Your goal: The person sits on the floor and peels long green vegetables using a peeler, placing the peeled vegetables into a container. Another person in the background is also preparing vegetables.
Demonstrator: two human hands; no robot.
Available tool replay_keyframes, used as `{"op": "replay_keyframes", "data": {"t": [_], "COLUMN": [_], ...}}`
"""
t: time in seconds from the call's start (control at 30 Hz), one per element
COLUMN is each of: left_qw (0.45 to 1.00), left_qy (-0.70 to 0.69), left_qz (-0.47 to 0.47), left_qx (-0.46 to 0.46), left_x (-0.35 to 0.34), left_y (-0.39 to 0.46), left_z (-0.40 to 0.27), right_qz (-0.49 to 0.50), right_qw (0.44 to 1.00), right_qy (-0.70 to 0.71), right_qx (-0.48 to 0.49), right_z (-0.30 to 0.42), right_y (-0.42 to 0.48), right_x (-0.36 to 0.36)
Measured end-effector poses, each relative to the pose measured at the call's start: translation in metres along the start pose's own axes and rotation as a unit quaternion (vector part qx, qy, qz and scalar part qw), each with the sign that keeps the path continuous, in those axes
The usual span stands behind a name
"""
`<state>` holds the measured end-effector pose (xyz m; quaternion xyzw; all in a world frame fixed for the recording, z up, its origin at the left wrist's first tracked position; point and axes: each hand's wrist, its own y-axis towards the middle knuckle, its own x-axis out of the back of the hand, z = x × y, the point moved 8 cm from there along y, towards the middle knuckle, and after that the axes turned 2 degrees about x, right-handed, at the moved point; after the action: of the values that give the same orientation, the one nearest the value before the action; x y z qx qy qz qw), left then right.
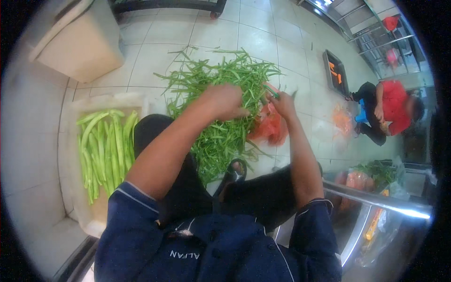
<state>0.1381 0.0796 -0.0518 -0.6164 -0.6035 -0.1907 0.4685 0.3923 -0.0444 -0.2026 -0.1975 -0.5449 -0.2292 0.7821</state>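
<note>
My left hand (225, 102), blurred by motion, is over a large heap of cut green leaves and stems (222, 144) on the floor; whether it holds anything cannot be made out. At the heap's right edge, my right hand (282, 104) grips a small green tool (270, 90), its type unclear. Below that hand lies a crumpled red plastic bag (273, 127). To my left, long light-green stalks (111, 151), apparently peeled, lie side by side in a whitish tub (79, 208).
A large cream bin (81, 46) stands at upper left. On the right, a person in a red top (394, 105) sits by a dark tray (329, 77) with orange pieces (334, 72) and orange scraps (341, 120). A metal rail (373, 199) and bagged vegetables (359, 181) are at lower right.
</note>
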Motion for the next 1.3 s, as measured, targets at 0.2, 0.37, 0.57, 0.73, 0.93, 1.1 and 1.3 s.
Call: {"op": "replay_keyframes", "data": {"t": [0.2, 0.37, 0.57, 0.73, 0.93, 1.1, 1.3], "left_qw": [0.989, 0.993, 0.997, 0.999, 0.998, 0.998, 0.999], "left_qy": [-0.028, -0.038, -0.017, -0.032, -0.049, -0.046, -0.043], "left_qz": [-0.141, -0.108, -0.064, -0.022, -0.034, -0.037, -0.005], "left_qx": [-0.040, -0.034, -0.029, -0.029, -0.022, -0.039, -0.018], "left_x": [0.005, 0.000, -0.003, -0.008, -0.004, -0.005, -0.002], "left_y": [-0.004, -0.009, -0.010, -0.003, -0.002, -0.002, -0.001], "left_z": [-0.001, 0.006, 0.004, 0.006, 0.010, 0.006, 0.004], "right_qz": [-0.137, -0.046, 0.245, 0.071, 0.016, 0.180, 0.045], "right_qw": [0.990, 0.998, 0.941, 0.984, 0.986, 0.913, 0.985], "right_qy": [0.007, -0.011, -0.121, -0.152, -0.122, -0.199, -0.067], "right_qx": [0.034, -0.034, -0.201, -0.053, -0.113, -0.309, -0.151], "right_z": [0.014, -0.011, -0.012, -0.084, -0.152, -0.251, -0.185], "right_y": [0.011, -0.028, -0.002, 0.043, 0.015, -0.042, 0.041], "right_x": [-0.010, -0.025, -0.024, -0.085, -0.075, -0.075, -0.112]}}
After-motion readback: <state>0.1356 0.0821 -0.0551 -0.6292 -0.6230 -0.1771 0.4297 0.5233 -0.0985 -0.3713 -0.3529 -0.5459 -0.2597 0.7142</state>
